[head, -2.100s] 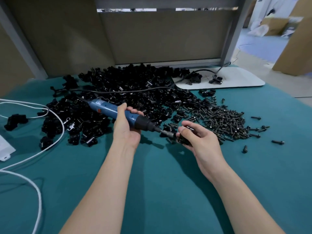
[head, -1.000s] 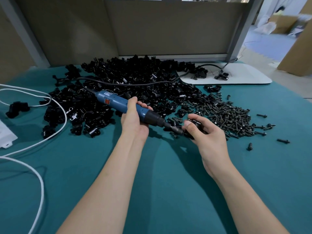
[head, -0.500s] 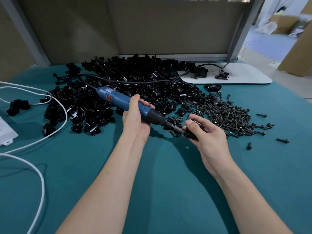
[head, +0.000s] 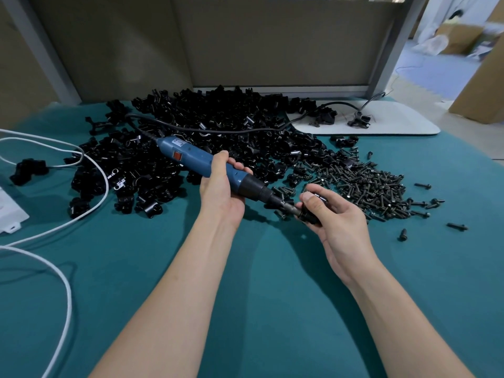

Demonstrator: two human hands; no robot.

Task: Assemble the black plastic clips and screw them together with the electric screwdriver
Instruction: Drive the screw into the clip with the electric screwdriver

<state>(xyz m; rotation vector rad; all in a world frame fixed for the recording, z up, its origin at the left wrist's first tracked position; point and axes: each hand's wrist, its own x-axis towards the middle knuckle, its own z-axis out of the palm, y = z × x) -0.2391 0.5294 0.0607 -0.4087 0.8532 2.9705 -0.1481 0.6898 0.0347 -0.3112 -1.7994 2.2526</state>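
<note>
The left hand point(head: 221, 192) clamps its grip round the blue electric screwdriver point(head: 196, 159); its tip meets a black plastic clip point(head: 309, 218). The right hand point(head: 341, 222) pinches that clip in its grip.

The table has a blue-green cloth point(head: 245, 309) on it. A big heap of black plastic clips point(head: 218, 124) lies at the back. Just right of it is a pile of black screws point(head: 368, 186), with a few apart. A white cable point(head: 64, 271) curls on the left. A flat white board point(head: 395, 122) lies far right.
</note>
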